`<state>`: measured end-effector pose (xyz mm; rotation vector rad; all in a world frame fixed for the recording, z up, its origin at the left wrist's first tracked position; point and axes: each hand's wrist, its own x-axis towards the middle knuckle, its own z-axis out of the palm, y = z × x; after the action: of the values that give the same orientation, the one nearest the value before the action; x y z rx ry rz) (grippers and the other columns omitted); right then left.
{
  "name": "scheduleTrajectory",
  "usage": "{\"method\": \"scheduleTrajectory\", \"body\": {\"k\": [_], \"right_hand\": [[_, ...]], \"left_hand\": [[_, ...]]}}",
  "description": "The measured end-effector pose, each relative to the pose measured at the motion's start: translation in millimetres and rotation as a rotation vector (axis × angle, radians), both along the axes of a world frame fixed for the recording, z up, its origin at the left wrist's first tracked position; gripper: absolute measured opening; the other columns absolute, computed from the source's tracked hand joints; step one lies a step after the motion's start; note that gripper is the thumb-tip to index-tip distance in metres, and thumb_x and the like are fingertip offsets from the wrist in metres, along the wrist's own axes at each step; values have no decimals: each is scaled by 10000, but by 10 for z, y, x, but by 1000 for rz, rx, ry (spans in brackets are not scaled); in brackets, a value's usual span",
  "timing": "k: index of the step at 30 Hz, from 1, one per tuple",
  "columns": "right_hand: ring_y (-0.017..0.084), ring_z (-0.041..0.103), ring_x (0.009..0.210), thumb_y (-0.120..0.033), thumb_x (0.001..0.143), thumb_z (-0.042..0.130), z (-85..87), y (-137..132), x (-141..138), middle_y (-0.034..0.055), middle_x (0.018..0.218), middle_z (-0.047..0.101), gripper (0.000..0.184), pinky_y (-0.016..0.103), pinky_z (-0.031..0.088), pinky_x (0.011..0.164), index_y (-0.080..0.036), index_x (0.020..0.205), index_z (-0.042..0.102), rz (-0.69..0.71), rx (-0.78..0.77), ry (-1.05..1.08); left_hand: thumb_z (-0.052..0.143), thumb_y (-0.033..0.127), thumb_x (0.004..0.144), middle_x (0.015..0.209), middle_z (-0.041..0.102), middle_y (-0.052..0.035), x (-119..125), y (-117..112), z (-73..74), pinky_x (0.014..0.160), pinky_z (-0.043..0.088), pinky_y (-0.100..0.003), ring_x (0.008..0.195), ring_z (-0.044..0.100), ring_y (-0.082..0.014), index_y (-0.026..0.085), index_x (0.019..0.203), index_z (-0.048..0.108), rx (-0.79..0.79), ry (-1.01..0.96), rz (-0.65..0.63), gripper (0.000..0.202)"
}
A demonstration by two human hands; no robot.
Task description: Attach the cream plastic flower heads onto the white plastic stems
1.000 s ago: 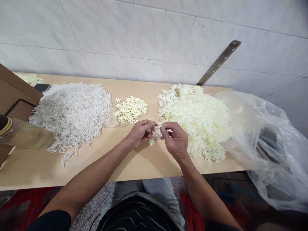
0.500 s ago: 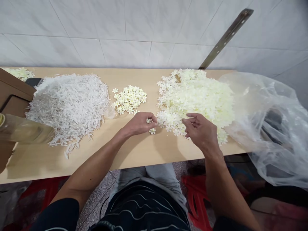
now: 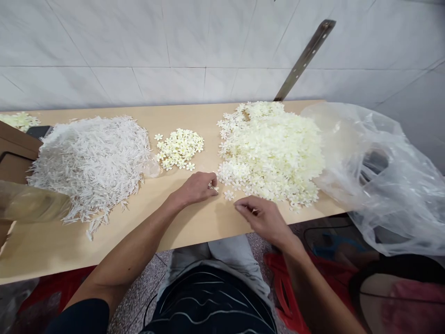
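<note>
My left hand (image 3: 197, 187) rests on the wooden table (image 3: 194, 222) with fingers curled, pinching small cream flower pieces at its fingertips. My right hand (image 3: 262, 218) hovers low near the table's front edge, fingers bent together; I cannot make out what they hold, if anything. One loose flower (image 3: 228, 195) lies between the two hands. Just beyond them spreads a big heap of cream plastic flowers (image 3: 274, 150). A small separate cluster of flowers (image 3: 180, 148) lies behind my left hand. A large heap of thin white plastic stems (image 3: 90, 160) fills the left side.
A crumpled clear plastic bag (image 3: 375, 171) hangs over the table's right end. A metal bracket strip (image 3: 304, 58) leans against the tiled wall. A brown box (image 3: 15, 148) and a clear bottle (image 3: 33, 202) stand at far left. Red stools sit below the table.
My right hand drew back from the big flower heap toward the table's front edge. My left hand stayed put on the table, still pinching. The view shifted slightly.
</note>
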<state>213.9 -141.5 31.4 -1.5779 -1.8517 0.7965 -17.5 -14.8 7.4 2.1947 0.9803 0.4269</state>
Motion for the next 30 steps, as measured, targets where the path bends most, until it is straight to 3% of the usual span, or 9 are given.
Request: {"method": "scheduleTrajectory", "body": {"k": [3, 5, 9, 13, 18, 22, 26, 30], "right_hand": [[200, 683, 850, -323, 986, 556, -70, 1, -171, 51, 966, 746, 210, 339, 531, 773, -241, 1003, 748, 127, -3, -60], [203, 678, 867, -291, 986, 549, -98, 73, -202, 58, 951, 734, 202, 345, 520, 797, -225, 1007, 739, 132, 24, -126], [224, 682, 880, -280, 981, 543, -129, 221, -80, 90, 1006, 725, 207, 364, 519, 801, -198, 1062, 715, -53, 134, -249], [217, 690, 862, -292, 990, 530, -151, 219, 17, 102, 1104, 717, 230, 367, 533, 797, -198, 1127, 689, -177, 207, -250], [229, 701, 891, -269, 983, 535, -217, 110, -125, 90, 1061, 711, 215, 368, 558, 791, -222, 1131, 683, -84, 192, -180], [224, 707, 948, -237, 986, 532, -295, 55, -300, 98, 1137, 700, 231, 362, 581, 819, -224, 1180, 656, 41, 203, -75], [247, 690, 1052, -208, 993, 507, -324, 85, -466, 105, 1156, 703, 252, 407, 579, 907, -226, 1204, 643, 133, 245, -73], [261, 661, 1125, -207, 985, 520, -273, 128, -740, 130, 1210, 690, 290, 434, 555, 986, -195, 1252, 632, 322, 288, -161]], "left_hand": [[639, 264, 833, 866, 728, -44, 23, -8, -2, 761, 444, -315, 824, 661, -232, 222, 840, 673, 29, -8, -12, 55], [619, 254, 847, 890, 730, -52, 39, -18, -6, 781, 448, -321, 845, 668, -238, 222, 853, 671, 58, 5, -18, 61], [688, 351, 830, 951, 726, -70, 26, -29, 8, 768, 467, -333, 824, 682, -246, 218, 1030, 650, 38, 14, 42, 243], [680, 329, 828, 948, 735, -78, -9, -16, 28, 804, 473, -342, 879, 679, -260, 216, 985, 682, 41, 53, 22, 193], [649, 282, 831, 924, 747, -80, 19, -8, 3, 847, 476, -349, 900, 680, -262, 211, 886, 705, 66, 52, 8, 105], [638, 285, 855, 907, 758, -77, 23, 13, 26, 841, 474, -337, 893, 686, -254, 216, 845, 734, 91, -25, 42, 118], [697, 366, 841, 857, 751, -51, -80, 131, 107, 738, 467, -300, 757, 659, -194, 216, 830, 754, 18, -273, 243, 161], [798, 453, 741, 551, 552, 23, -242, 315, 162, 460, 300, -233, 459, 431, -91, 181, 839, 709, -358, -665, 529, 302]]}}
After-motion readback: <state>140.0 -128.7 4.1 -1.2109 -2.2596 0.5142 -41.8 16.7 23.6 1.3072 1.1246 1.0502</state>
